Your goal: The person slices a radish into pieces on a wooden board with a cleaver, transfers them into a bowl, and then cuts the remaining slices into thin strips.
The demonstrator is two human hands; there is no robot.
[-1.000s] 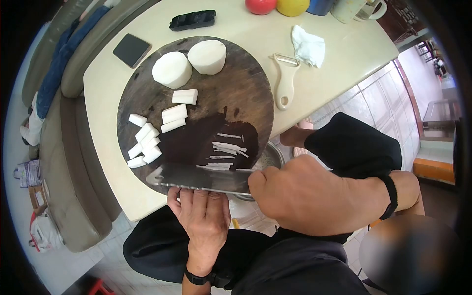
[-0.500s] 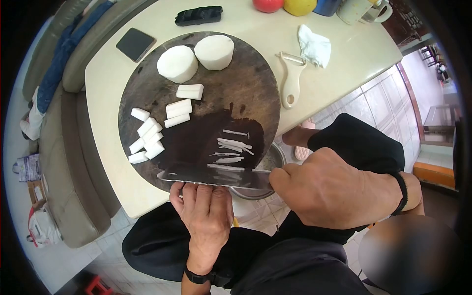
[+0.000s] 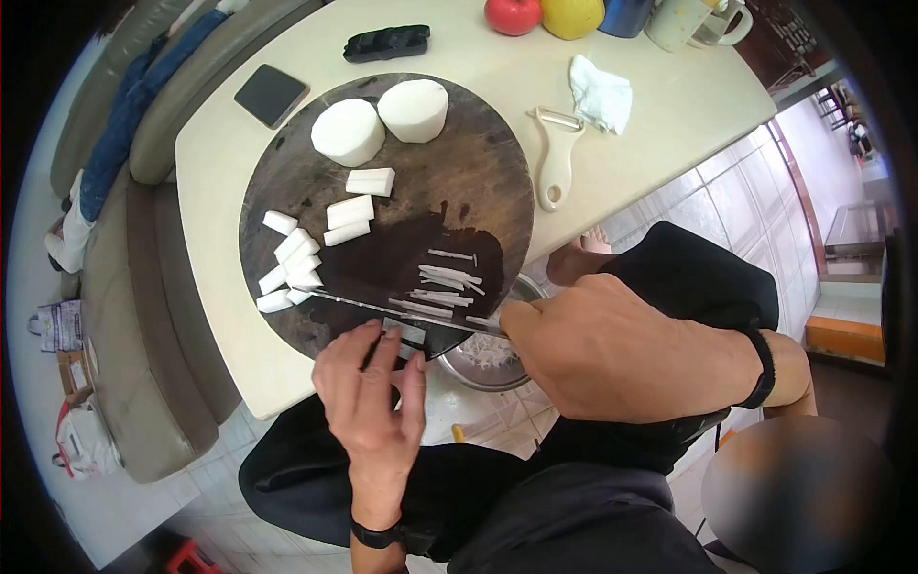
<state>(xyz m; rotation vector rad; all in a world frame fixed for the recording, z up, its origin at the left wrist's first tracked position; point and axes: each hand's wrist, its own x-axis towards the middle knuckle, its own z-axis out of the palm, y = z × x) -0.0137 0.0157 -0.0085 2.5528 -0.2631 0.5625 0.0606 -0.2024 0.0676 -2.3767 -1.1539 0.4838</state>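
My right hand is closed round the handle of a knife, whose blade reaches left across the front of the round wooden board. Below the blade, my left hand has its fingers apart, with the fingertips close to a small white slice at the board's near edge. Thin white strips lie just beyond the blade. White blocks and several more pieces sit at the middle and left. Two thick white rounds stand at the back.
A metal bowl holding white shreds is below the board's right front edge. On the table are a peeler, a white cloth, a phone, a black bundle, a red fruit and cups. Another person's legs show at upper left.
The knife has tilted and moved up over the board. My left hand has drawn back from the blade and spread its fingers, uncovering the slice.
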